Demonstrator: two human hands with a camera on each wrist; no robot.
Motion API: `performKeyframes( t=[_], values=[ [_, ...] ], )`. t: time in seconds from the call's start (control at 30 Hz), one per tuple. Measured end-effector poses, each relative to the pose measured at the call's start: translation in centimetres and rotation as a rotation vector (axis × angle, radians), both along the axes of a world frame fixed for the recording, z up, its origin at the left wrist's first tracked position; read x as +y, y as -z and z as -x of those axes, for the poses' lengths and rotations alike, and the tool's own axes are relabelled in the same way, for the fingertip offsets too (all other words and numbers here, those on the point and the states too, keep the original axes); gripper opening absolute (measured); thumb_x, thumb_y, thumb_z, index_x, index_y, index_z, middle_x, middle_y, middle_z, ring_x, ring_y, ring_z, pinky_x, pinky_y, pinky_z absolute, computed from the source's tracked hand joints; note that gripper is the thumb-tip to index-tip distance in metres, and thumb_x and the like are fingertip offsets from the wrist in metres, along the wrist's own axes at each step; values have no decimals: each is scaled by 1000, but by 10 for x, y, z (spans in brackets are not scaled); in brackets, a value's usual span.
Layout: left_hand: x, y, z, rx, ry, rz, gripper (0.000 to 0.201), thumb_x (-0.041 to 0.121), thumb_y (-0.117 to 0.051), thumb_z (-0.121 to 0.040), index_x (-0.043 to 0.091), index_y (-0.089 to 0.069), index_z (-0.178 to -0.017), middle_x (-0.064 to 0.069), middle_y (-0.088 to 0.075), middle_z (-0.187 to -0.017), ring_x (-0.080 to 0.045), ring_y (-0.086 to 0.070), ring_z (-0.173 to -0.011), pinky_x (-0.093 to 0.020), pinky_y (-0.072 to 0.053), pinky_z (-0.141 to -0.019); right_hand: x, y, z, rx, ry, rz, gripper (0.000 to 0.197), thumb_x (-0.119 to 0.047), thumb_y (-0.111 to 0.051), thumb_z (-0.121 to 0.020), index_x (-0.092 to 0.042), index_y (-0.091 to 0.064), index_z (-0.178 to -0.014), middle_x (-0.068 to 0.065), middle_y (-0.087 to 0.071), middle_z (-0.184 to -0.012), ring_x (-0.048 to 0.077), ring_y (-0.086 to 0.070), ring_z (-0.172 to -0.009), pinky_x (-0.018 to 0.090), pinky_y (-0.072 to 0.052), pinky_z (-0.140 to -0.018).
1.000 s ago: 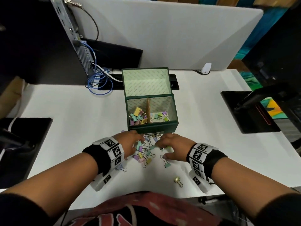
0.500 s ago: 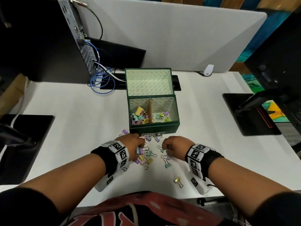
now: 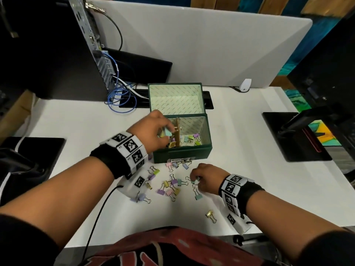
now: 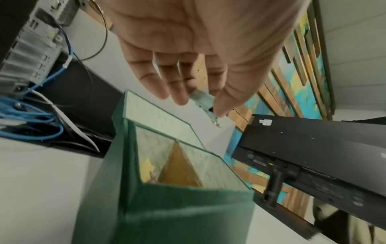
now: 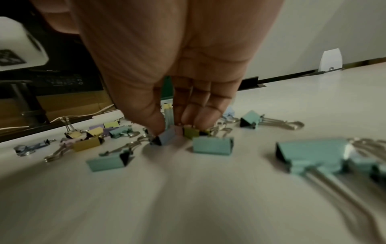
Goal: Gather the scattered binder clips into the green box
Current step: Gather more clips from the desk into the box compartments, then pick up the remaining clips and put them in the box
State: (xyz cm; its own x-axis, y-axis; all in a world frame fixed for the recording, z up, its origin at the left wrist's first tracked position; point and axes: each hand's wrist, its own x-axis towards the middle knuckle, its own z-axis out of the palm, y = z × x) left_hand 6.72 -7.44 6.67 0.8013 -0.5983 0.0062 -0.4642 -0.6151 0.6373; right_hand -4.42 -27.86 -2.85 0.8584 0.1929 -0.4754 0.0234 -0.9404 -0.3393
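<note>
The green box (image 3: pixel 182 156) (image 4: pixel 167 214) stands open at the table's middle, a cardboard divider (image 3: pixel 177 134) splitting it, with several pastel clips inside. My left hand (image 3: pixel 166 129) (image 4: pixel 200 102) hovers over the left compartment and pinches a mint binder clip (image 3: pixel 167 133) (image 4: pixel 203 99) between thumb and fingers. Several scattered binder clips (image 3: pixel 171 187) (image 5: pixel 212 146) lie in front of the box. My right hand (image 3: pixel 194 179) (image 5: pixel 175 130) is down on the table at the pile's right side, thumb and fingertips pinching small clips (image 5: pixel 167 137). A gold clip (image 3: pixel 210 215) lies alone nearer me.
The box lid (image 3: pixel 175 98) stands open at the back. Blue cables (image 3: pixel 119 100) and a computer tower (image 3: pixel 92 45) are at the back left. Black monitor bases sit at the left (image 3: pixel 30 156) and right (image 3: pixel 294 135). A white partition (image 3: pixel 192 45) closes the back.
My left hand has risen from the pile and moved forward over the box's left compartment, carrying a mint clip. My right hand stayed at the pile, fingers now curled down on clips.
</note>
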Motion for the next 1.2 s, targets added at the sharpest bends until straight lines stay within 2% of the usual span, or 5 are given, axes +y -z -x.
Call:
performKeyframes(
  t=[0.3,0.47,0.8,1.03,1.2],
  values=[
    [13,26,-27,-24,-110,41,40,22,-62,-85,26,-54,-124,-7,-48,-129,-21,-45,-122,-26,-31,-102,-1,-1,-2,19,10,-23,18,-11,-55,-80,-27,-49,-78,-3,-48,-90,16,-46,-83,21,-33,-73],
    [48,53,-8,160,-342,68,45,15,-66,-82,20,-51,-124,-13,-48,-126,-23,-50,-109,-30,-38,-94,-5,-27,-4,-18,96,-111,19,-12,-62,-77,-29,-55,-71,-8,-56,-82,9,-51,-74,19,-39,-65],
    [52,87,20,304,-107,-327,72,28,-69,-78,19,-32,-139,-9,-35,-144,-24,-37,-131,-28,-30,-107,-6,-85,-60,-417,378,-358,18,-10,-62,-82,-22,-62,-95,-2,-52,-102,13,-53,-88,24,-44,-78],
    [51,98,23,284,13,-476,102,56,-73,-64,24,-19,-145,0,-19,-155,-20,-26,-140,-33,-25,-114,-3,-66,-36,-347,212,-241,23,-17,-61,-85,-21,-62,-108,-3,-48,-113,14,-51,-100,25,-42,-92],
    [57,96,34,238,120,-542,97,61,-69,-65,32,-20,-143,7,-20,-153,-18,-25,-138,-33,-25,-113,4,-44,-7,-9,-76,-2,34,-33,-63,-81,-32,-56,-115,-2,-51,-122,19,-52,-110,34,-46,-93]
  ],
)
